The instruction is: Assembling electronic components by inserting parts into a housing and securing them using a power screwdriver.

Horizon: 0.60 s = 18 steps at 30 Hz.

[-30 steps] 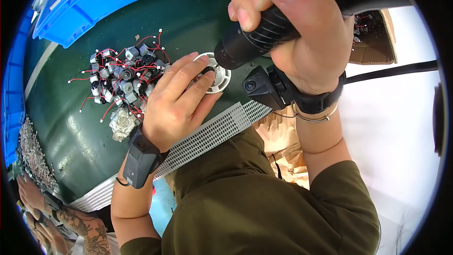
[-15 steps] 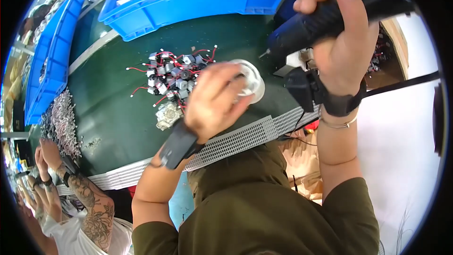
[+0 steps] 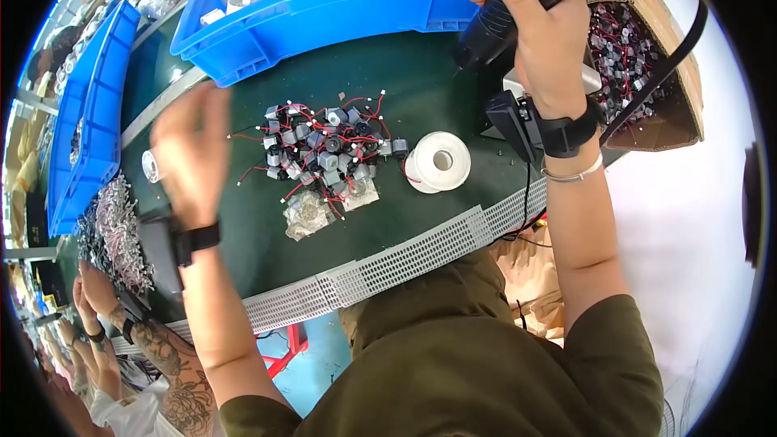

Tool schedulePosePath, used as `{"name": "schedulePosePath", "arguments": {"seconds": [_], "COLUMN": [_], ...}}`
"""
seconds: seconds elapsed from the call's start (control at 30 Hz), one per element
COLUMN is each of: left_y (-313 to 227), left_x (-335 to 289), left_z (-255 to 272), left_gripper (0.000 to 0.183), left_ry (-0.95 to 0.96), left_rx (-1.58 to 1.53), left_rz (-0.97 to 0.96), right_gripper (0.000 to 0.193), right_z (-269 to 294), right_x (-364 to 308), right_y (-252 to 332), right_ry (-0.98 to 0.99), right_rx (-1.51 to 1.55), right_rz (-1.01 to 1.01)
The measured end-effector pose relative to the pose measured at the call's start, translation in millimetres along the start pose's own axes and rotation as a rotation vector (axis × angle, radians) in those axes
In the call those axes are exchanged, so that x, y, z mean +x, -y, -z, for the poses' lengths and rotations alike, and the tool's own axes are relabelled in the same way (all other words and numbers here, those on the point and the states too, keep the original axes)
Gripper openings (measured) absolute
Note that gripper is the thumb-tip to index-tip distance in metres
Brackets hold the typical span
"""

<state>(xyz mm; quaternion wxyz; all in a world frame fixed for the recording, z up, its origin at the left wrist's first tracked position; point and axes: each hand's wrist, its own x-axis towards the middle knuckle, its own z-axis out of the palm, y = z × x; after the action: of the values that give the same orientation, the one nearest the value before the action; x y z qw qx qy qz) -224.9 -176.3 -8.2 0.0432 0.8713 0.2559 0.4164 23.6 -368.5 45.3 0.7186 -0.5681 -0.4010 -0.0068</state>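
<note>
My right hand [image 3: 538, 40] is wrapped round a black electric screwdriver [image 3: 494, 28], its tip pointing down toward the green work surface at the upper right. My left hand [image 3: 193, 150], smeared by motion, hovers over the left of the surface, so its grip is unclear. Right beside it lies a small white round part [image 3: 151, 166] with a dark centre. A white ring-shaped piece [image 3: 441, 162] with a central hole rests on the surface between my arms. Left of that ring is a pile of small grey motors [image 3: 324, 142] with red wires, and crumpled clear plastic bags [image 3: 307, 214] lie at its near edge.
A big blue bin [image 3: 324, 16] of white parts stands at the back; another blue bin [image 3: 93, 121] is at the left. Small metal pieces [image 3: 117, 226] lie heaped near a co-worker's tattooed arm [image 3: 162, 344]. A cardboard box [image 3: 639, 65] of wired motors sits at right.
My left hand has moved from the white ring-shaped piece far to the left, and the small white round part now shows beside it. The right hand with the screwdriver has shifted slightly left.
</note>
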Motion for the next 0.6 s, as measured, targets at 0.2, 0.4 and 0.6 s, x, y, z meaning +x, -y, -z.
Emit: {"name": "schedulePosePath", "arguments": {"seconds": [0.2, 0.4, 0.6], "left_y": [-59.8, -46.2, -113.0], "left_x": [17.6, 20.4, 4.6], "left_z": [-66.0, -55.9, -33.2], "left_gripper": [0.03, 0.019, 0.025], "left_ry": [0.89, 0.246, 0.196], "left_rx": [0.184, -0.501, -0.842], "left_rz": [-0.117, 0.153, 0.118], "right_gripper": [0.028, 0.051, 0.031], "right_z": [5.1, -9.9, -15.8], "right_x": [5.2, -14.9, -75.5], "right_y": [-12.6, -15.7, 2.3], "right_ry": [0.124, -0.2, 0.447], "right_rx": [0.074, -0.019, 0.436], "right_rz": [0.07, 0.265, -0.423]}}
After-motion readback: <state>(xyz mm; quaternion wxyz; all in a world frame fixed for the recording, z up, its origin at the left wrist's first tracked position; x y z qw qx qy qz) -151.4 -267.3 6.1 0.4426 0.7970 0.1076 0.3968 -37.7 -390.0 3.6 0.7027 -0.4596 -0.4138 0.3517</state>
